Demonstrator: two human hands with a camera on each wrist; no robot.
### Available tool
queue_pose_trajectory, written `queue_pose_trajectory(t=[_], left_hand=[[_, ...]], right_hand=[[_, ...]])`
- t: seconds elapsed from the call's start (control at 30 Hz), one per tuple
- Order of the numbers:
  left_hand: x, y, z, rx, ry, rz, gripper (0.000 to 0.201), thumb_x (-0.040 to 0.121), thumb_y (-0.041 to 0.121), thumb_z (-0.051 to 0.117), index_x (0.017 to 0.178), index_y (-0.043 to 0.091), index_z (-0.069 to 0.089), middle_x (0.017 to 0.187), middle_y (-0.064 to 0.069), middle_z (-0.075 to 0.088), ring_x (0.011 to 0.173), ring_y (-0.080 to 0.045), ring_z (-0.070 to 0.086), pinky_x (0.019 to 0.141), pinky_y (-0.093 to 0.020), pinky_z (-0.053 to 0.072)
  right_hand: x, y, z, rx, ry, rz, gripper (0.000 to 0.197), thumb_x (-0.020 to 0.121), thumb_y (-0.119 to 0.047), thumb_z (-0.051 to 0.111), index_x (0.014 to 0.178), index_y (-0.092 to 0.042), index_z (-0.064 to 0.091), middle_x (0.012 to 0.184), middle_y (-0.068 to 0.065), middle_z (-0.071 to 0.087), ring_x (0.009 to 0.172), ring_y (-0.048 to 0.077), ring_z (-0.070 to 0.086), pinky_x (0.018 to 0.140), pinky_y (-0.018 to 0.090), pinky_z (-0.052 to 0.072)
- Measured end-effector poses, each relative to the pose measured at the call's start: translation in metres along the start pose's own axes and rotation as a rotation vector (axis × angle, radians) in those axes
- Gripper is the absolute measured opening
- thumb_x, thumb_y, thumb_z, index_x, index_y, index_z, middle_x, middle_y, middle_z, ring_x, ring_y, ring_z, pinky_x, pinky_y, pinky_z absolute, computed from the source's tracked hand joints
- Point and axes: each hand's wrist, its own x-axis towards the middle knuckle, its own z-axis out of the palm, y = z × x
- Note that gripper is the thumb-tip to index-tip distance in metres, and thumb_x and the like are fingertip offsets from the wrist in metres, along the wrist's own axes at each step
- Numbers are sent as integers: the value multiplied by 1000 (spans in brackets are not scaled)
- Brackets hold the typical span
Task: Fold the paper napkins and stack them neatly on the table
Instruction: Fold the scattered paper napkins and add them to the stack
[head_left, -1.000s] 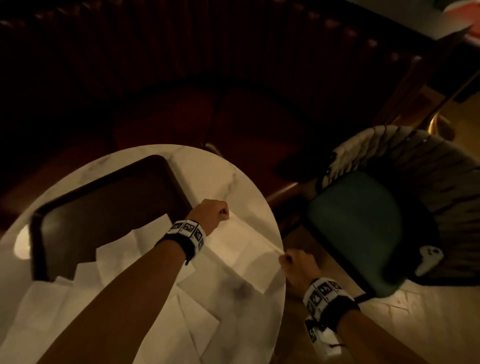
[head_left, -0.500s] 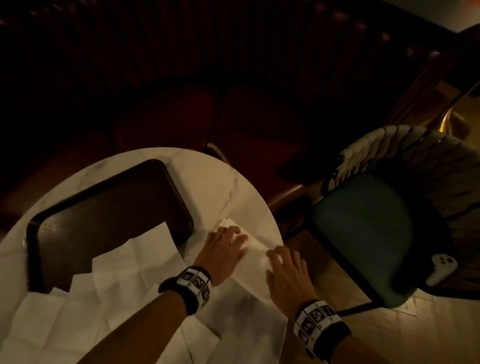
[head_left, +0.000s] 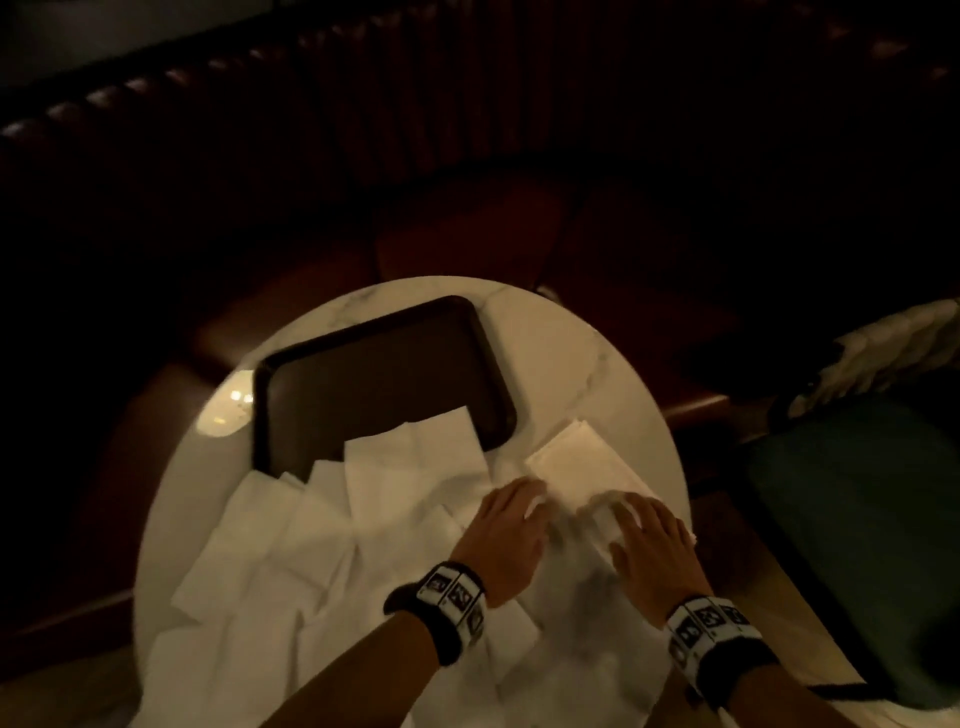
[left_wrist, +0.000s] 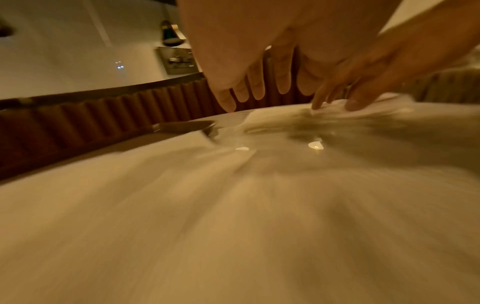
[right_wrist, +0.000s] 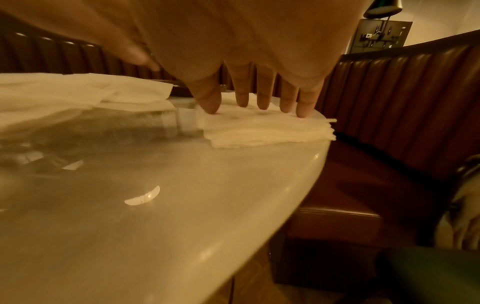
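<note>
A stack of folded white napkins lies near the right edge of the round marble table. My right hand presses on the stack's near end with straight fingers, and the stack's layered edge shows below them. My left hand lies flat at the stack's near left corner, fingers straight, holding nothing. Several unfolded napkins overlap across the left and front of the table, and some reach onto the tray.
A dark brown tray sits at the back left of the table. A red-brown padded bench curves behind. A chair with a teal seat stands close to the table's right edge.
A second ago both hands pinched a napkin's ends above the table. They then laid it down and flattened on it. The left hand has since slid to the stack's near left corner.
</note>
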Motion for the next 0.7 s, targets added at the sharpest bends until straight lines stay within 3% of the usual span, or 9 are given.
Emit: queue_pose_trajectory(t=[0.07,0.13,0.2,0.27,0.37,0.43,0.5,0.6,0.7], left_hand=[[-55,-15,5,-47,61,-85,39,96,30,39,136,27,42,151,1,30,141,-20,22,117,-40,22],[-111,-34,14,-84,107,-222,36,92,32,43,127,33,47,145,5,37,135,-19,29,109,-43,33],[-167,-49,24,-141,158,-450,36,86,34,44,122,37,48,140,6,42,128,-20,34,100,-45,40],[-213,-57,29,-199,240,-669,36,83,34,44,118,38,50,137,5,44,124,-22,36,95,-47,40],[-265,-58,31,-301,236,-894,38,89,28,53,123,41,45,145,8,30,132,-19,22,106,-45,28],[-288,-57,33,-363,220,-950,41,90,31,55,126,42,41,149,10,23,136,-17,15,111,-44,23],[-301,-54,34,-404,185,-954,44,91,34,55,130,42,37,151,10,18,137,-17,12,113,-44,22],[-313,-49,34,-432,144,-941,47,91,36,53,134,42,33,152,11,15,139,-18,10,113,-44,22],[-324,-50,31,-446,137,-937,48,91,33,53,133,43,32,152,12,15,139,-18,11,114,-44,21]], right_hand=[[-7,-12,-1,11,17,-20,54,92,-35,45,142,-25,28,153,0,21,142,25,15,115,42,18],[-20,-32,2,28,-6,-91,53,90,-32,52,139,-25,34,149,2,29,139,26,21,113,42,22],[-37,-57,14,44,-3,-179,46,84,-30,60,128,-25,48,134,3,48,124,27,42,101,44,40],[-55,-87,30,73,7,-290,33,83,-33,56,115,-26,56,115,-1,59,104,24,55,86,42,50],[-78,-141,43,256,-260,-262,27,91,-40,49,115,-31,55,108,-12,59,100,10,55,92,28,44],[-88,-174,50,326,-356,-197,18,87,-50,53,96,-35,55,88,-14,61,85,5,57,83,25,47],[-95,-202,58,305,-377,-120,30,81,-60,54,79,-30,50,78,-10,61,77,10,58,74,29,49],[-100,-231,71,145,-406,-29,48,74,-73,47,90,-27,52,94,-4,62,88,19,60,75,31,47],[-103,-243,78,-35,-434,-14,52,83,-61,42,119,-23,46,122,5,53,112,25,53,92,32,43]])
